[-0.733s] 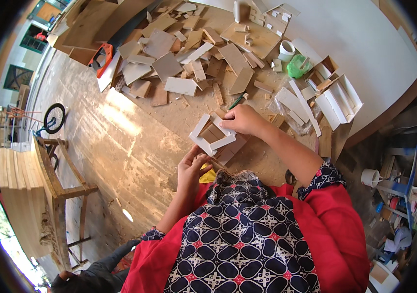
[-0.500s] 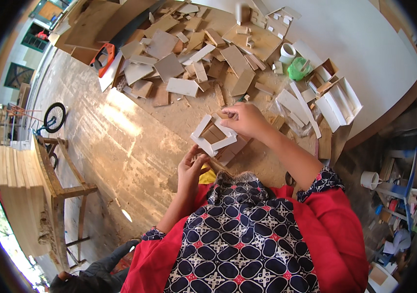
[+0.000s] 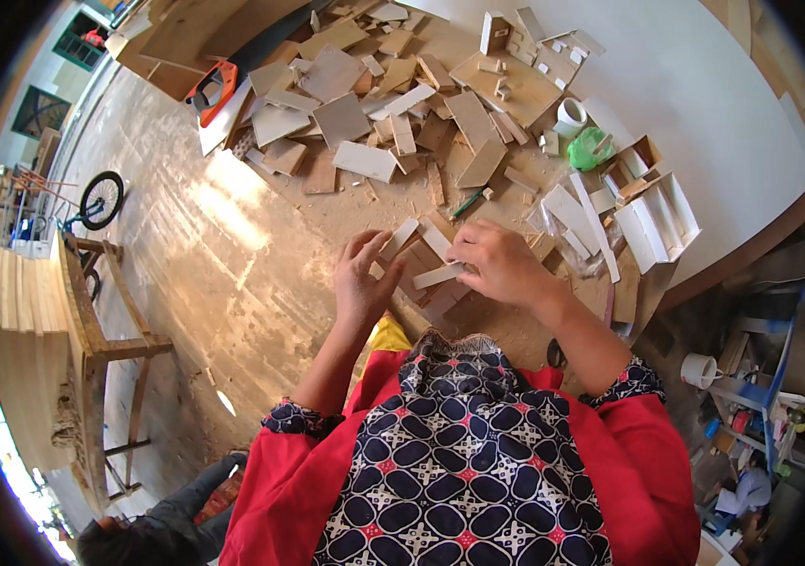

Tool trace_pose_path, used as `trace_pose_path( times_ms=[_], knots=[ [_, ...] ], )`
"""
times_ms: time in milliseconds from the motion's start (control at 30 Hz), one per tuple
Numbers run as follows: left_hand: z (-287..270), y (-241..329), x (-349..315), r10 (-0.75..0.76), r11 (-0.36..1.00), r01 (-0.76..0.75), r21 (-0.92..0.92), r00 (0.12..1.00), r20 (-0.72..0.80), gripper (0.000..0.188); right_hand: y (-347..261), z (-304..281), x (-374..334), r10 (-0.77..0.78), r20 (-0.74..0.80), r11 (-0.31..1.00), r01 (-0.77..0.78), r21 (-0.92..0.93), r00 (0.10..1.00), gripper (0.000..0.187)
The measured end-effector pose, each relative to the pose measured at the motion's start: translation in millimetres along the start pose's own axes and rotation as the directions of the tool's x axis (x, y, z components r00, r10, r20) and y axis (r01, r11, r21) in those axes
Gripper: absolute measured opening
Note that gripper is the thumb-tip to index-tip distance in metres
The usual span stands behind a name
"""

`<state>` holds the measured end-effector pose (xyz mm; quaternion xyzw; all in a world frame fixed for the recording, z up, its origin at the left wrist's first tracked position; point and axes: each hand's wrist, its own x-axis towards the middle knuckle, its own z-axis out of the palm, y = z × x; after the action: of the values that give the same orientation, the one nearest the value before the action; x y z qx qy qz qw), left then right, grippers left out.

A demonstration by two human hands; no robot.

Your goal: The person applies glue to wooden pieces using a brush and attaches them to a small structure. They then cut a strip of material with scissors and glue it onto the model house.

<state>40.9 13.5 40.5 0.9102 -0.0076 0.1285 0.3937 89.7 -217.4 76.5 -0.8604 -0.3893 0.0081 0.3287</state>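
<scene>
Low in front of me is a small frame of white wooden strips [image 3: 437, 275], set in a squarish shape over brown wood pieces [image 3: 418, 257]. My right hand [image 3: 498, 264] has its fingertips closed on the right end of the near strip. On the opposite side, my left hand [image 3: 361, 275] is half curled, thumb and fingers apart. Its fingertips are close to the upper-left strip [image 3: 399, 239]; whether they touch it I cannot tell. Beyond the frame, a dark green pen-like tool [image 3: 467, 204] lies on the floor.
A large heap of wood offcuts [image 3: 341, 123] spreads ahead. An orange-handled saw [image 3: 213, 92] is at its left. To the right are a white tape roll [image 3: 571, 117], a green plastic bag [image 3: 591, 149] and a white partitioned box [image 3: 659, 222]. A wooden trestle [image 3: 129, 349] stands left.
My right hand has come down from the frame's far corner to its right corner. My left hand has risen from the near-left corner to the left side. The view has shifted slightly.
</scene>
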Motion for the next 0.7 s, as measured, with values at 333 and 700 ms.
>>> trace_pose_path(
  times_ms=[333, 700],
  knots=[
    [1.8, -3.5, -0.8, -0.022, 0.999, 0.022, -0.033, 1.0, 0.005, 0.033, 0.2, 1.2, 4.6, -0.036, 0.032, 0.998, 0.038, -0.05, 0.999, 0.016],
    [1.6, -2.7, -0.7, -0.059, 0.995, 0.062, -0.084, 0.998, 0.035, 0.032, 0.4, 3.0, 5.2, 0.01, 0.044, 1.0, -0.01, -0.007, 0.999, 0.015]
  ],
)
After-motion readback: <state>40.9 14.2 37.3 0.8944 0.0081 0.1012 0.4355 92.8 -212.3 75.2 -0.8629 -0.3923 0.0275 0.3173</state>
